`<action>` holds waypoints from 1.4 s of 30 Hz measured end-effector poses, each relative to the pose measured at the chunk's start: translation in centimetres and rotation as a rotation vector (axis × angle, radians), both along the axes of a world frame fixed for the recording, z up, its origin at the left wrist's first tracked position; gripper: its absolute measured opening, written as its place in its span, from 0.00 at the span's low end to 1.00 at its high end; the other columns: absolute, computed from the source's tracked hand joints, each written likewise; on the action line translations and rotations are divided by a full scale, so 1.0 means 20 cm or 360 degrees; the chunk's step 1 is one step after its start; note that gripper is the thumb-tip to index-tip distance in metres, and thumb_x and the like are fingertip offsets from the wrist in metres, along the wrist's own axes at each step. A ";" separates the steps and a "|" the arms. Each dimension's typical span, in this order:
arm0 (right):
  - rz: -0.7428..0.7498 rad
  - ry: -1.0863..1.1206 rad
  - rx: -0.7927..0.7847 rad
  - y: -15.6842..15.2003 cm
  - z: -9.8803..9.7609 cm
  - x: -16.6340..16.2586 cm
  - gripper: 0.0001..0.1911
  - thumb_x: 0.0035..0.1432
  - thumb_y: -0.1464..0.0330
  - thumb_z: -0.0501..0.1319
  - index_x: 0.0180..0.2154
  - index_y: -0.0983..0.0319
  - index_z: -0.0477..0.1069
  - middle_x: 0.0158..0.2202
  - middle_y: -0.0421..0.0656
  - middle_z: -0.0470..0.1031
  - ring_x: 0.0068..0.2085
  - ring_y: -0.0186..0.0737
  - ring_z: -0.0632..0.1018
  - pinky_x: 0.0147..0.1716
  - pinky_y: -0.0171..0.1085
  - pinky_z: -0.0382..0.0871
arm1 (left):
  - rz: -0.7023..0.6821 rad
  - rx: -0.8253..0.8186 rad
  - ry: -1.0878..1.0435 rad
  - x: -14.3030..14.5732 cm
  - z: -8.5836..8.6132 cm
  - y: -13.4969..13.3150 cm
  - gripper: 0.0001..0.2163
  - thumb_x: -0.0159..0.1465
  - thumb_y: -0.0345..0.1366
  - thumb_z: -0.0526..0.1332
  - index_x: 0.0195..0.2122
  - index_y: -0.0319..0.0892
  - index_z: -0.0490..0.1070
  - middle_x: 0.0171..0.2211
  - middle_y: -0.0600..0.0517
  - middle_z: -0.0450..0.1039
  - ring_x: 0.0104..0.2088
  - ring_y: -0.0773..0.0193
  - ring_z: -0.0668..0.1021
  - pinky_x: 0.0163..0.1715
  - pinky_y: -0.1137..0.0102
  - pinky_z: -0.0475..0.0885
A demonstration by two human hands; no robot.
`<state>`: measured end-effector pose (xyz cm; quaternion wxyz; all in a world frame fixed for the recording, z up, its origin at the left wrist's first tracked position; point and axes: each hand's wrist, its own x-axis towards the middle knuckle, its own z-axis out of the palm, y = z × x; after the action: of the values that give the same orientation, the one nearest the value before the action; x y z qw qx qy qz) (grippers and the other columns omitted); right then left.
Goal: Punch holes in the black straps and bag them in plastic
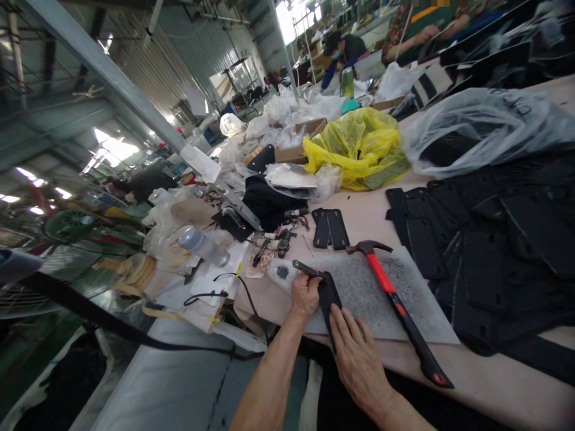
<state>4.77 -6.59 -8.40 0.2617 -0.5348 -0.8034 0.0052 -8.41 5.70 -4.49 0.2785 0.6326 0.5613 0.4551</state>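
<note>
Hammer [406, 326], red and black: landmark. Yellow bag [359, 140], beyond hammer: contents cannot be told. Clear plastic bag [503, 120], beyond and right of hammer: dark material visible inside. Capped bottle [204, 245], well left of hammer: contents unclear. Black piece [330, 292], just left of hammer: between the two hands, touching both. Left hand [306, 294]: pinching a metal tool [306, 269] at the piece's far end. Right hand [357, 353]: fingers extended, laid along the near end.

Left of the red-and-black claw hammer [398, 305], the flat oblong piece [331, 292] is black; the underlying slab [359, 302], grey-speckled white.
</note>
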 end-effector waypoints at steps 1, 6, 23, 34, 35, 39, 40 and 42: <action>0.0000 0.0005 -0.0009 0.00 0.00 0.00 0.25 0.60 0.70 0.52 0.58 0.69 0.66 0.64 0.51 0.61 0.64 0.54 0.60 0.60 0.53 0.55 | -0.0002 -0.0002 0.0009 0.00 0.00 0.00 0.08 0.62 0.29 0.57 0.38 0.40 0.76 0.36 0.49 0.79 0.38 0.63 0.79 0.42 0.69 0.73; -0.0008 0.0015 0.0001 0.00 0.00 -0.01 0.25 0.61 0.69 0.53 0.59 0.67 0.66 0.64 0.50 0.61 0.65 0.55 0.59 0.60 0.54 0.55 | -0.0008 -0.0002 0.0102 0.00 -0.01 0.00 0.08 0.63 0.30 0.57 0.38 0.40 0.76 0.36 0.48 0.79 0.39 0.62 0.79 0.43 0.68 0.74; -0.0006 0.0022 0.0053 -0.01 0.00 -0.07 0.40 0.52 0.77 0.51 0.67 0.69 0.48 0.64 0.53 0.60 0.64 0.58 0.61 0.59 0.56 0.60 | -0.0032 0.0050 0.0204 0.02 -0.02 0.00 0.10 0.62 0.28 0.55 0.40 0.40 0.75 0.38 0.47 0.79 0.41 0.61 0.79 0.45 0.67 0.74; 0.0024 -0.0022 -0.0007 -0.01 -0.01 -0.05 0.32 0.52 0.75 0.54 0.61 0.69 0.63 0.64 0.51 0.60 0.65 0.57 0.59 0.61 0.53 0.56 | -0.0048 0.0041 0.0232 0.02 -0.02 0.01 0.09 0.63 0.27 0.55 0.39 0.40 0.75 0.37 0.48 0.79 0.40 0.61 0.79 0.43 0.67 0.74; 0.0026 -0.0010 -0.0011 -0.01 0.01 -0.05 0.31 0.53 0.74 0.55 0.60 0.69 0.64 0.64 0.51 0.60 0.65 0.57 0.59 0.61 0.53 0.55 | -0.0063 0.0063 0.0293 0.02 -0.02 0.01 0.09 0.63 0.27 0.55 0.40 0.41 0.74 0.38 0.47 0.79 0.40 0.61 0.79 0.44 0.67 0.74; 0.0157 0.0085 -0.0107 0.02 0.15 0.05 0.27 0.57 0.63 0.59 0.58 0.63 0.67 0.62 0.49 0.64 0.61 0.56 0.63 0.58 0.53 0.57 | -0.0096 0.0068 0.0549 0.04 -0.04 0.01 0.09 0.64 0.28 0.54 0.40 0.41 0.73 0.38 0.46 0.78 0.41 0.58 0.79 0.44 0.65 0.74; 0.0182 0.0108 -0.0132 0.04 0.19 0.10 0.25 0.58 0.62 0.59 0.56 0.61 0.67 0.61 0.49 0.65 0.60 0.55 0.65 0.56 0.52 0.59 | -0.0092 0.0053 0.0593 0.04 -0.04 0.01 0.09 0.64 0.28 0.54 0.41 0.41 0.72 0.38 0.46 0.78 0.41 0.58 0.79 0.43 0.65 0.74; 0.0117 0.0136 -0.0135 0.10 0.27 0.24 0.21 0.61 0.60 0.56 0.53 0.61 0.68 0.57 0.50 0.69 0.54 0.51 0.69 0.52 0.48 0.63 | -0.0083 0.0033 0.0652 0.04 -0.03 0.01 0.09 0.64 0.28 0.55 0.41 0.42 0.71 0.38 0.46 0.78 0.40 0.58 0.79 0.43 0.66 0.74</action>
<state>9.60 -4.64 -3.10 0.2725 -0.5148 -0.8097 0.0718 -7.53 5.93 -5.16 0.1636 0.7291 0.5850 0.3154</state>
